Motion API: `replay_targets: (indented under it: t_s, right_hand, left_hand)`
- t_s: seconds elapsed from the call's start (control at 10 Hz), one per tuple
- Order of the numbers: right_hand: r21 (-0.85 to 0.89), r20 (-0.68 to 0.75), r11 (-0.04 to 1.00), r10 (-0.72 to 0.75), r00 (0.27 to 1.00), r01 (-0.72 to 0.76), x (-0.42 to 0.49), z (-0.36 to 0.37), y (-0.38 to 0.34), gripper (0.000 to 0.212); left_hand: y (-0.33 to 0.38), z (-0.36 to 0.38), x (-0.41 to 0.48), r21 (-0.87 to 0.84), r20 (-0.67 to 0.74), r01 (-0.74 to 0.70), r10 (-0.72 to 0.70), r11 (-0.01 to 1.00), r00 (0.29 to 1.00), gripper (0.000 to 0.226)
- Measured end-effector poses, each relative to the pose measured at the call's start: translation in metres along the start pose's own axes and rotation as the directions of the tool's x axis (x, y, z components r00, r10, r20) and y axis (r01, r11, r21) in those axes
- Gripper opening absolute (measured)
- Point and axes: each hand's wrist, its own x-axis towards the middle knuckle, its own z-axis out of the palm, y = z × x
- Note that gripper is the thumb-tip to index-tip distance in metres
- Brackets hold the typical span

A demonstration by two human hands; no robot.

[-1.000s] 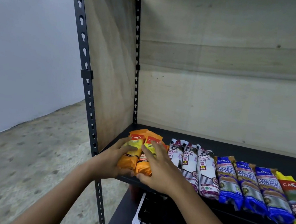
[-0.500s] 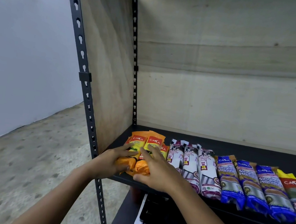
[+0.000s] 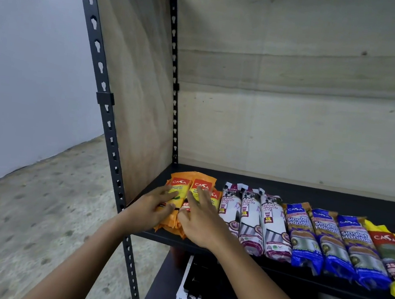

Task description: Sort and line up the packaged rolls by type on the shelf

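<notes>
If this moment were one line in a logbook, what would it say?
step: aligning orange rolls at shelf left end | left hand: flat on them | right hand: flat on them | neighbours: white rolls

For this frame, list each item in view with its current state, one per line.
orange rolls: lying at the shelf's left end, both hands on them
left hand: open, flat on the orange rolls
right hand: open, flat on the orange rolls
white drawstring rolls: three side by side
blue rolls: three side by side
yellow rolls: right end, partly out of frame
shelf: back strip bare
</notes>
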Motion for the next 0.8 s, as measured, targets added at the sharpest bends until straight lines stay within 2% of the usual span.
replay_targets:
  t_s: [0.2, 0.4, 0.5, 0.6, 0.7, 0.8]
  right_hand:
    - [0.006, -0.026, 1.000, -0.004, 1.000, 0.004, 0.000, 0.005, 0.002, 0.067]
    - [-0.010, -0.057, 1.000, 0.005, 0.998, -0.005, 0.000, 0.012, 0.001, 0.068]
    - [0.020, -0.017, 1.000, 0.005, 1.000, -0.005, 0.003, 0.005, 0.002, 0.069]
    - [0.109, 0.057, 0.994, 0.012, 0.998, -0.018, 0.005, -0.013, 0.003, 0.073]
    - [0.221, -0.045, 0.975, -0.013, 0.999, 0.023, -0.009, -0.035, 0.014, 0.072]
    - [0.245, -0.186, 0.967, -0.029, 0.982, 0.075, -0.041, -0.056, 0.033, 0.059]
  left_hand:
    - [0.002, 0.014, -0.003, 0.037, -0.045, 0.009, -0.007, 0.999, 0.999, 0.054]
    - [0.001, 0.021, -0.006, -0.002, -0.107, -0.008, 0.008, 1.000, 0.994, 0.051]
    - [0.001, 0.019, -0.005, -0.017, -0.069, 0.003, -0.004, 1.000, 0.998, 0.053]
    - [0.004, 0.012, -0.003, -0.014, -0.091, 0.000, -0.001, 1.000, 0.996, 0.051]
    - [0.025, 0.012, -0.005, -0.030, -0.282, -0.086, 0.074, 0.996, 0.956, 0.046]
    - [0.064, 0.022, -0.008, 0.013, -0.439, -0.227, 0.209, 0.974, 0.874, 0.038]
